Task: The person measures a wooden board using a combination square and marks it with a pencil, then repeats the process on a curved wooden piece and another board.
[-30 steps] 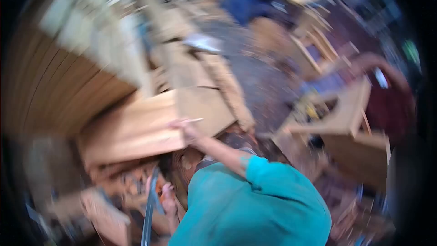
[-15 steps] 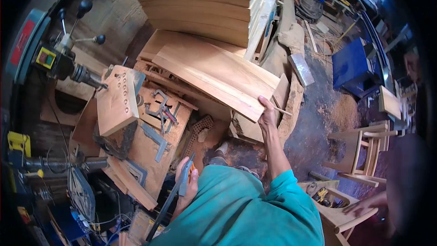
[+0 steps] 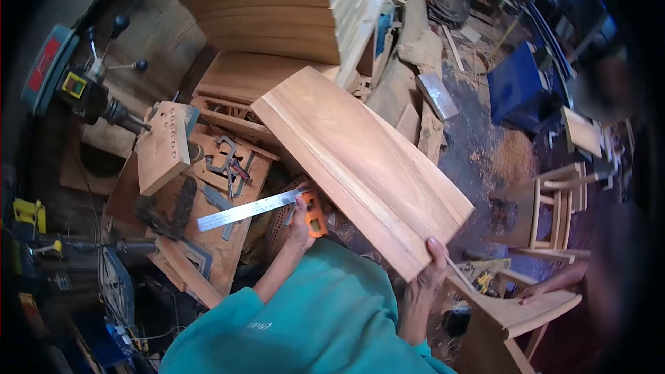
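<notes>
Gripping the wooden board [image 3: 360,166] at its near corner, the right hand [image 3: 433,270] tilts it over the cluttered bench [image 3: 228,235]; the left hand [image 3: 299,218] clasps a combination square [image 3: 260,209] (best laid flat, stock snug against the edge).

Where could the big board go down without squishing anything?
The sawdusty floor between the blue box and the chairs looks bare. The flat planks below the tall wood stack look free too. The bench by the drill press is crowded with clamps.
</notes>
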Available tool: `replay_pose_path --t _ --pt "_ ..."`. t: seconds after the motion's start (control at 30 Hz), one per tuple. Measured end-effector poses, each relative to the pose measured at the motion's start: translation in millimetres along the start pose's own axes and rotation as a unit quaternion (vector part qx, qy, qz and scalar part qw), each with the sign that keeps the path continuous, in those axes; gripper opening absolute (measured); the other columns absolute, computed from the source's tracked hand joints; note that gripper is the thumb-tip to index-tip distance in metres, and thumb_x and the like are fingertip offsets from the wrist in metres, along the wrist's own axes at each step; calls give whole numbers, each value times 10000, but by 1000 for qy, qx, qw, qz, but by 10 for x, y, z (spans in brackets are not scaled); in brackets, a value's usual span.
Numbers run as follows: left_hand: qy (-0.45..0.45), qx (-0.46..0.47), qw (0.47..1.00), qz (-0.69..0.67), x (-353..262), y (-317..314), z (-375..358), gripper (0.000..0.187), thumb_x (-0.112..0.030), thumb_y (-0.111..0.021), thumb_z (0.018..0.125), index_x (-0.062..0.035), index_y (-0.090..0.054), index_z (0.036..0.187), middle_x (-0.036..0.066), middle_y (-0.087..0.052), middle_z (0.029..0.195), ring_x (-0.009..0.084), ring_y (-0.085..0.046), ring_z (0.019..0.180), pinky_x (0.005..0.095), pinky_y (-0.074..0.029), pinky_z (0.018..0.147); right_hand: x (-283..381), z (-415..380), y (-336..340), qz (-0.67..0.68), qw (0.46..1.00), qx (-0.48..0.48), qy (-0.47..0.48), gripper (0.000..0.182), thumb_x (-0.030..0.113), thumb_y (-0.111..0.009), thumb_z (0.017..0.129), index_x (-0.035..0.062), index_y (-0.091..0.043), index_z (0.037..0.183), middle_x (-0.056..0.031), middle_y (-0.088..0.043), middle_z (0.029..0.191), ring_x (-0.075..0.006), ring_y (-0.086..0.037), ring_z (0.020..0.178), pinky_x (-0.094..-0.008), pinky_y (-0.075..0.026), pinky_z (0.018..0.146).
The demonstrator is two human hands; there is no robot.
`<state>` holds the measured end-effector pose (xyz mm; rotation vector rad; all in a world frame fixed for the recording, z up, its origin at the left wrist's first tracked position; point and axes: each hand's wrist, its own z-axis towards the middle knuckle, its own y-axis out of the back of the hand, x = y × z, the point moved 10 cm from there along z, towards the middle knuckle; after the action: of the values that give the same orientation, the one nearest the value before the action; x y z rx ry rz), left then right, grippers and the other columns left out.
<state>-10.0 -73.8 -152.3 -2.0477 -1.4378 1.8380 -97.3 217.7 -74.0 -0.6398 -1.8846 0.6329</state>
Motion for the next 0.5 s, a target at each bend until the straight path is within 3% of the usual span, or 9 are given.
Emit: replay_pose_path --t 0.03,0.1,0.13,0.2,0.27,0.37,0.5 --pt "16 -42 998 -50 144 -41 -2 571 -536 -533 920 -106 -445 1285 58 -584 1056 149 -586 865 314 -515 743 118 -161 44 11 1000 -13 11 569 135 -603 722 -177 -480 1182 -267 -599 1103 -330 -641 983 -393 -521 915" --pt "63 -56 996 -7 411 -98 -113 543 -573 -486 926 -96 -514 1185 41 -596 1058 187 -598 966 345 -510 818 595 -619 255 -8 990 -52 133 578 151 -598 710 -177 -487 1174 -262 -602 1088 -314 -643 962 -376 -521 895" --pt "65 -15 997 30 476 -257 -156 541 -566 -475 934 -97 -506 1203 40 -598 1052 189 -599 967 347 -509 818 775 -832 341 6 982 -115 147 551 154 -624 676 -156 -537 1124 -234 -627 1036 -277 -646 909 -348 -524 835" --pt "114 60 989 68 660 -556 -295 525 -543 -459 951 -110 -480 1249 45 -599 1037 186 -600 942 346 -508 800 1096 -1215 606 -91 961 -204 162 498 162 -665 654 -126 -589 1053 -180 -651 959 -221 -633 843 -308 -507 783" --pt "162 117 978 63 834 -991 -423 510 -513 -450 966 -130 -442 1302 60 -601 1021 179 -599 885 338 -512 752 1438 -1371 505 -124 945 -217 209 406 154 -718 674 -100 -630 978 -111 -651 875 -145 -594 786 -264 -472 722" --pt "216 210 951 74 1097 -1088 -366 519 -483 -465 969 -131 -387 1343 90 -603 980 164 -593 760 304 -518 640 1742 -1367 537 -177 914 -238 278 309 115 -718 731 -81 -644 957 -85 -656 851 -115 -587 760 -257 -473 680" --pt "192 220 940 174 1088 -1305 -115 474 -416 -470 986 -153 -353 1362 100 -588 980 160 -593 704 271 -514 581 1994 -1013 779 -187 871 -303 339 226 75 -703 745 -74 -660 908 -64 -668 803 -95 -586 709 -245 -472 644"
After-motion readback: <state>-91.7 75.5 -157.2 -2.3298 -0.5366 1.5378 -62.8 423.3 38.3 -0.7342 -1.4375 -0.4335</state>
